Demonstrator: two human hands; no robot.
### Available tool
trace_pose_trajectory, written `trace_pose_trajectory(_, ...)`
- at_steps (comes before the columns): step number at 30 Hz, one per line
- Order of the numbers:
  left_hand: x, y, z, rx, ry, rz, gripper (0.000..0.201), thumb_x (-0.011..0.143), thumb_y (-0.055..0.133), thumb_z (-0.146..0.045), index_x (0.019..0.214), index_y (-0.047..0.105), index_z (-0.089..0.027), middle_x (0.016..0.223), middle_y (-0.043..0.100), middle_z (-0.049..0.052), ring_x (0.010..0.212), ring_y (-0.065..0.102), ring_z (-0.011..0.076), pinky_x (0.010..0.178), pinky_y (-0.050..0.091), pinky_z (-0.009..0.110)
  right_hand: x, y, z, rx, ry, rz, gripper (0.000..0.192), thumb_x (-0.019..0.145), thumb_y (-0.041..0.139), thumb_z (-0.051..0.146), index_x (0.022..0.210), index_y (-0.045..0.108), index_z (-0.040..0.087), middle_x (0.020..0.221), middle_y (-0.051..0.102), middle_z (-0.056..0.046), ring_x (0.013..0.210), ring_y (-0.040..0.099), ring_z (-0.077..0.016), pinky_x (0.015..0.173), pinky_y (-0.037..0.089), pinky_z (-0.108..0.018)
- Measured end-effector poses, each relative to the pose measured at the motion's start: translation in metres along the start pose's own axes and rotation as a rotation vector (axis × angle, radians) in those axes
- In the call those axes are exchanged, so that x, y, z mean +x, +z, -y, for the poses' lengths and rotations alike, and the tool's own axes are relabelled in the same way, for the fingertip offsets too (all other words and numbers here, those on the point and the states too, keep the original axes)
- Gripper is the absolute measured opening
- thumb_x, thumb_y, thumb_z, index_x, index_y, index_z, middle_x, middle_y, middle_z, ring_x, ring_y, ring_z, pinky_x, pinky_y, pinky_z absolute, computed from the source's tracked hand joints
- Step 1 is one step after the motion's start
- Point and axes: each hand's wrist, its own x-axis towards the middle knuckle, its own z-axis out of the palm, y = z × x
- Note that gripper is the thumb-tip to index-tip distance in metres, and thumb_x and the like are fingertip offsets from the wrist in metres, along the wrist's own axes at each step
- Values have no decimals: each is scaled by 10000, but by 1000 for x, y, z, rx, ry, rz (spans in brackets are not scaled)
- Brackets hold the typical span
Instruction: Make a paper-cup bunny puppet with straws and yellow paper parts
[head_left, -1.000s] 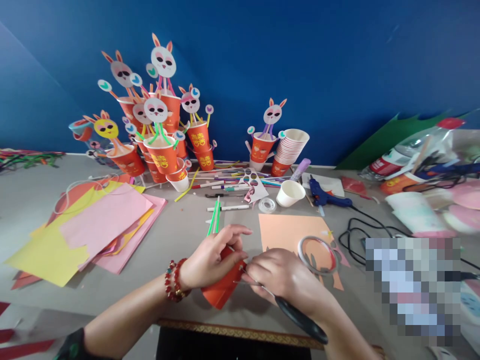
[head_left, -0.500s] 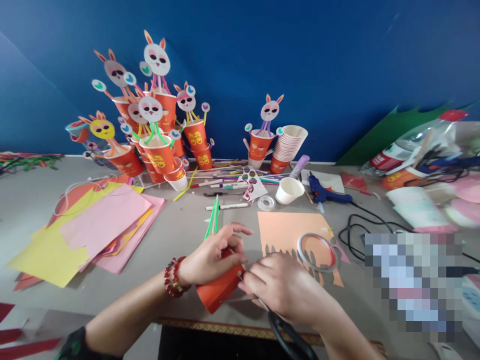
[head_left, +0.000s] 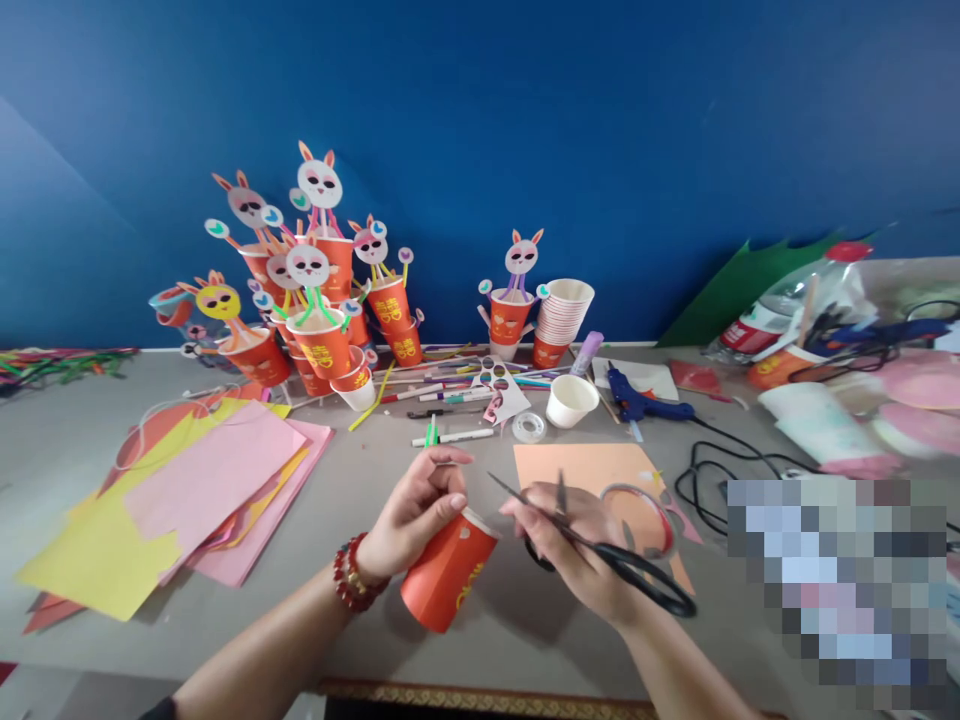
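My left hand (head_left: 409, 515) is closed round a red paper cup (head_left: 444, 578) with yellow print, gripping it near its white rim. The cup is tilted, with its rim toward the upper right. In my right hand (head_left: 581, 560) is a pair of scissors (head_left: 646, 578) with black handles. Their blades are apart and point up and left, clear of the cup. Just beyond my left hand, the tip of a green strip (head_left: 432, 430) shows; the rest of it is hidden. Orange paper (head_left: 551, 465) lies partly under my right hand.
Red cups with paper rabbit figures (head_left: 319, 345) stand at the back left. A cup stack (head_left: 562, 318), white cup (head_left: 573, 402), clear tape roll (head_left: 529, 428) and blue glue gun (head_left: 645, 398) sit toward the right. Coloured paper sheets (head_left: 217, 480) lie left; a black cable (head_left: 701, 475) lies right.
My right hand and the scissors have moved right, away from the cup, and the blades now point up and left. The cup has turned in my left hand, showing its yellow print.
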Motion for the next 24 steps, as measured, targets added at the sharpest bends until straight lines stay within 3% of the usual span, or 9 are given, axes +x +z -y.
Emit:
trace_pose_trajectory(4,0,2,0,-114,47,-61,303,898,631,-320,1168,539,-217,757,537,-13,720,521,125,670,418,234,6,7,-2,37,76,221,420,1022,368,380,664,496,202,590,474,33,546,484,-125,545,349,-237)
trace_pose_trajectory(8,1,4,-1,-214,20,-120,272,883,643,-340,1118,553,-235,759,539,-13,793,564,158,708,461,259,9,9,-1,35,77,316,462,1029,353,427,649,483,198,589,479,38,547,480,-115,549,357,-224)
trace_pose_trajectory(12,3,2,2,-123,47,-150,263,917,579,-390,1117,565,-220,918,583,33,944,568,188,848,468,310,7,12,-4,-39,96,194,477,1032,335,419,623,448,200,565,442,38,521,458,-113,524,341,-223)
trace_pose_trajectory(15,4,-1,5,65,93,-70,492,847,649,-471,1247,532,-209,1247,512,108,1134,504,260,940,451,368,5,14,-8,-153,101,58,456,1026,359,396,619,431,204,562,431,34,513,453,-116,521,325,-229)
trace_pose_trajectory(18,5,0,8,224,21,-34,713,720,797,-397,1334,473,-236,1338,462,126,1157,500,291,935,466,386,4,14,-10,-191,113,-14,433,1016,393,383,625,447,204,563,446,28,510,463,-119,520,328,-230)
trace_pose_trajectory(21,5,1,10,88,-75,-42,692,766,760,-339,1372,435,-266,1291,534,109,1128,539,270,942,464,385,2,12,-11,-81,185,-44,408,1008,416,403,670,518,198,570,477,25,511,489,-119,513,361,-220)
trace_pose_trajectory(24,5,1,12,-153,-102,-54,614,821,686,-311,1385,447,-265,1270,586,88,1150,549,259,975,439,373,0,11,-14,177,331,-107,393,991,428,478,808,616,186,615,518,21,479,506,-111,468,392,-214)
